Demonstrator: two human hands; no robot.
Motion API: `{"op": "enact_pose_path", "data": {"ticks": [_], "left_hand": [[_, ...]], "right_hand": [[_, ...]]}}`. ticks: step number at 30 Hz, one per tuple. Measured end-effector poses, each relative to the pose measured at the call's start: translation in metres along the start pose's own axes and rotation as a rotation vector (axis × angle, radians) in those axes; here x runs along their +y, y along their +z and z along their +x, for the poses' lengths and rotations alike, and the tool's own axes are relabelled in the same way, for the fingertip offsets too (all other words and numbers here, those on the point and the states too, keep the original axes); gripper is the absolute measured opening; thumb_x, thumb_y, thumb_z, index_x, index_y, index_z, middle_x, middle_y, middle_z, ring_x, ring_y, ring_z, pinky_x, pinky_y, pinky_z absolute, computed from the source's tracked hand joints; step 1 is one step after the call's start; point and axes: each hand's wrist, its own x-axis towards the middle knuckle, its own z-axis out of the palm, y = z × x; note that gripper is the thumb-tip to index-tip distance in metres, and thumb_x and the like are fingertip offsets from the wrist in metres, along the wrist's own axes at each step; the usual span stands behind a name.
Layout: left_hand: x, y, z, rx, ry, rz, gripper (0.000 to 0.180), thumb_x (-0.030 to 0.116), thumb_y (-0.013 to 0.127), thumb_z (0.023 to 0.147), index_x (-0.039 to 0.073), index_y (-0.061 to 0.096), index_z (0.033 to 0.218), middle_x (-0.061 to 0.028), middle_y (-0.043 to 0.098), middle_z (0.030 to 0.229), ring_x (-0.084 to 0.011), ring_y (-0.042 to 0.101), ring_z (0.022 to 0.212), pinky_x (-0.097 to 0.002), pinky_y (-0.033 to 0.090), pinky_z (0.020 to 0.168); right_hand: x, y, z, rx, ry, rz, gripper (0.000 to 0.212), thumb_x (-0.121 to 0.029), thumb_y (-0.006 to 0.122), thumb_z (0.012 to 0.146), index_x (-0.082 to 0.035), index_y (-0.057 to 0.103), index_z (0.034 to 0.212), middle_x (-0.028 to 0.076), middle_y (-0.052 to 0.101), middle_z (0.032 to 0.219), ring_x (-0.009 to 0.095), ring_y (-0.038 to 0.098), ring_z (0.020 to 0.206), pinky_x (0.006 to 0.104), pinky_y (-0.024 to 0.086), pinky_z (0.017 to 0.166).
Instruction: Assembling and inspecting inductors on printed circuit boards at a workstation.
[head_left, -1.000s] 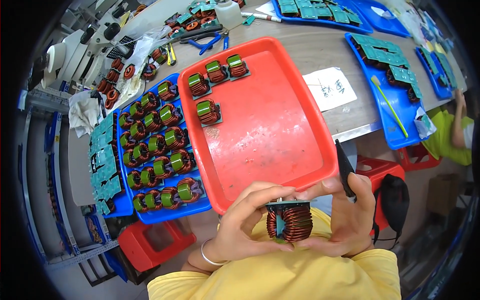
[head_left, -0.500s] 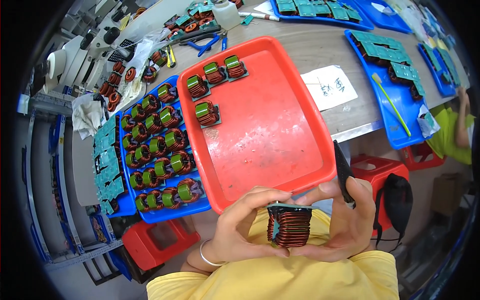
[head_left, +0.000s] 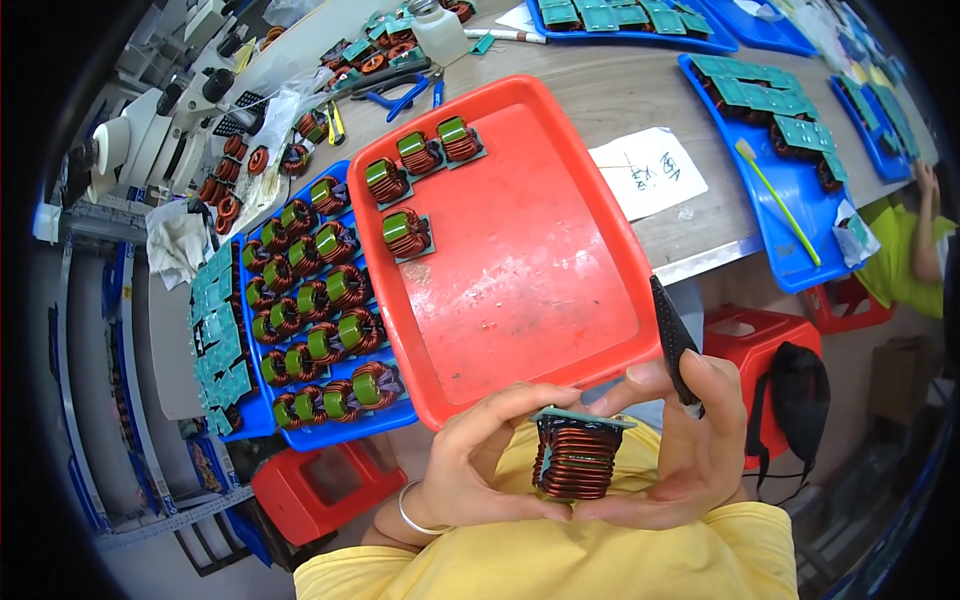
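Close to my body, a choke coil [head_left: 577, 462] wound with copper wire is held between my two hands, its small green board [head_left: 590, 416] uppermost and slightly tilted. My left hand [head_left: 462, 462] grips it from the left with thumb below and fingers at the board. From the right, my right hand [head_left: 690, 455] closes on the same coil. Between this hand's fingers there is also a slim black tool [head_left: 674, 335] with a dotted handle, its upper end leaning over the corner of a red tray [head_left: 520, 330]. Several green-topped coils [head_left: 405, 233] stand in that tray's far left part.
A blue tray [head_left: 400, 412] with rows of coils lies left of the red one, beside stacked green boards [head_left: 215, 320]. Blue-handled pliers [head_left: 400, 98] rest behind. Another blue tray [head_left: 785, 225] holds boards and a green brush [head_left: 775, 200]. Red stools [head_left: 325, 490] stand below.
The coil has tipped a little in my hands, so its board slants and more of the board's top shows. The black tool has shifted slightly left. The whole view has moved slightly.
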Motion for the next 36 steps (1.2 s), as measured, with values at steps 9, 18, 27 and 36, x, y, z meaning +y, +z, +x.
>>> {"op": "enact_pose_path", "data": {"ticks": [9,18,27,36], "left_hand": [[-0.002,0.012,0.001,0.084,0.071,0.100,0.076,-0.004,0.076,0.062,-0.003,0.035,0.126,-0.0148,0.041,0.115,-0.0263,0.047,0.110,-0.0359,0.041,0.093],[0.000,0.006,0.012,0.055,0.109,0.267,0.075,0.004,0.081,0.057,-0.005,0.042,0.121,-0.0148,0.044,0.111,-0.0291,0.050,0.106,-0.0402,0.041,0.093],[0.000,0.001,0.011,0.086,0.159,0.309,0.064,0.003,0.080,0.058,-0.004,0.051,0.113,-0.0155,0.055,0.111,-0.0287,0.048,0.111,-0.0396,0.037,0.095],[-0.001,-0.001,0.008,0.107,0.218,0.494,0.064,0.017,0.084,0.054,0.001,0.052,0.107,-0.0150,0.060,0.103,-0.0298,0.049,0.107,-0.0443,0.034,0.098]], "right_hand": [[0.005,0.000,0.002,-0.008,-0.007,0.090,0.079,-0.012,0.082,0.061,0.009,0.038,0.124,0.019,0.051,0.111,0.025,0.058,0.096,0.0279,0.049,0.078],[0.014,-0.016,-0.012,-0.069,0.145,0.027,0.088,-0.017,0.083,0.059,0.006,0.034,0.128,0.018,0.051,0.113,0.027,0.054,0.101,0.0343,0.042,0.086],[0.023,-0.006,-0.019,-0.045,0.131,0.112,0.085,-0.007,0.081,0.060,0.005,0.033,0.129,0.018,0.052,0.113,0.026,0.055,0.099,0.0338,0.043,0.085],[0.021,-0.009,-0.017,-0.057,0.067,0.018,0.082,-0.001,0.077,0.060,0.004,0.033,0.129,0.017,0.056,0.108,0.025,0.056,0.097,0.0326,0.043,0.083]]}}
